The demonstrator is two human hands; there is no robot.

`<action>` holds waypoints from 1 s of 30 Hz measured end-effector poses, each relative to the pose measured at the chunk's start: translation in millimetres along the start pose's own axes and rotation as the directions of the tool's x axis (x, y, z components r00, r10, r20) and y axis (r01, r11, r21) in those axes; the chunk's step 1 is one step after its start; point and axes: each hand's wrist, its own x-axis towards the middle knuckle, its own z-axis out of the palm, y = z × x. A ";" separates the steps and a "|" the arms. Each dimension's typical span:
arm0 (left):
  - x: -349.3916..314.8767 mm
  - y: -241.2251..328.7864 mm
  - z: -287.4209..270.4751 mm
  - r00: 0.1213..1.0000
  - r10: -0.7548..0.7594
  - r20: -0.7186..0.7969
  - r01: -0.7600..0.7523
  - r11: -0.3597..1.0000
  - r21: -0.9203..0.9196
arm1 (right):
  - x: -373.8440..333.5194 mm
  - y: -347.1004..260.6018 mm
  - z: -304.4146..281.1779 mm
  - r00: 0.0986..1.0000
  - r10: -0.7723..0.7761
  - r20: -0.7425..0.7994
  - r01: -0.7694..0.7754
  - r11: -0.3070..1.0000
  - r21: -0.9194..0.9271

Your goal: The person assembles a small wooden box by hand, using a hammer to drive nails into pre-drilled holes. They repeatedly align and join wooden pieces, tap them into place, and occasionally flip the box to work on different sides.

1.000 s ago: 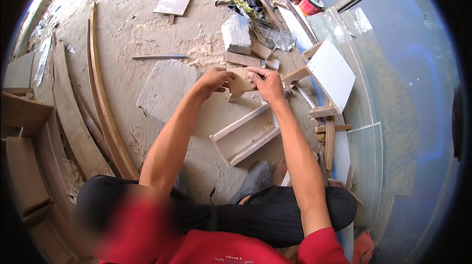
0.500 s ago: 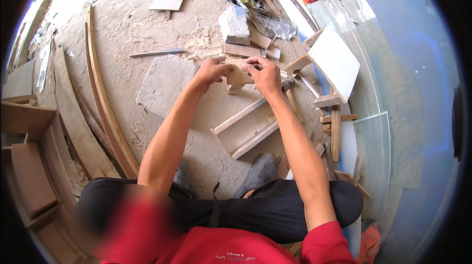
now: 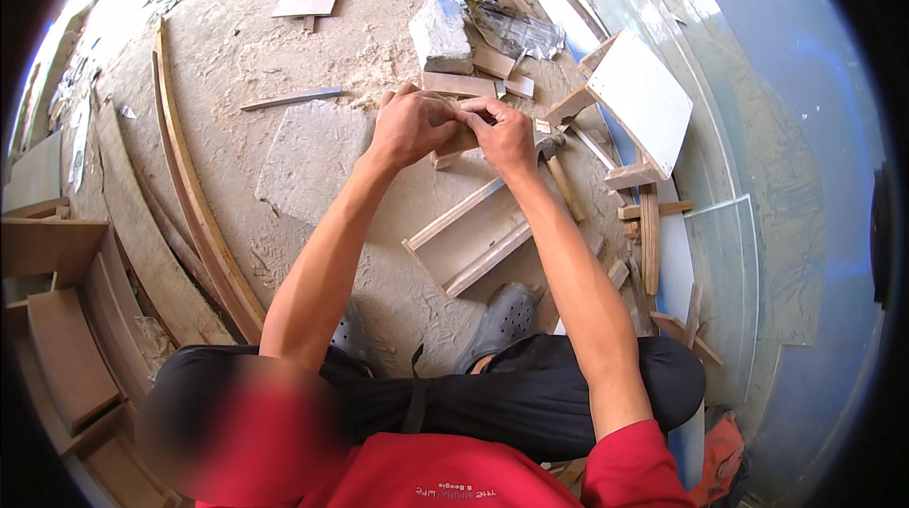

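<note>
The small wooden piece is under and between the two hands, ahead of the person's feet, mostly covered by the fingers; I cannot tell how its lower edge is supported. The left hand is curled over its left side, thumb toward the middle, and the right hand comes in from the other side with thumb and forefinger bent together in a pinch. The fingertips of both hands nearly meet, but whether something tiny sits between them cannot be told. To do this fine work well, the left hand should steady the wood so it cannot rock, leaving the right fingertips free for light, exact placing; a clear line of sight past the knuckles would help, since the hands hide the spot. Just to the right, the hammer lies within easy reach, so fingers should be well clear before any tool comes near. Closer to the body, the shallow wooden tray lies under the right forearm, which is best held high enough not to knock it. Beyond the hands are wood offcuts and a pale rough block, which leave limited room for turning the piece forward.
</note>
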 end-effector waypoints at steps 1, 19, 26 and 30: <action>-0.4 1.7 0.9 1.000 0.007 -0.003 -0.007 1.000 0.010 | -0.6 1.5 -0.2 1.000 0.010 0.011 -0.010 1.000 -0.005; -1.3 -15.5 13.8 0.993 0.089 -0.083 -0.098 0.989 -0.110 | 15.7 57.1 -24.5 0.929 0.272 -0.249 -0.247 0.961 0.127; -4.7 -18.2 14.2 0.991 0.104 -0.085 -0.114 0.985 -0.128 | -53.4 197.4 -79.7 0.667 0.729 -0.152 -0.652 0.472 -0.594; -10.6 -14.7 15.9 0.984 0.134 -0.121 -0.141 0.989 -0.051 | -99.8 224.6 -83.8 0.612 0.772 -0.170 -0.599 0.312 -0.738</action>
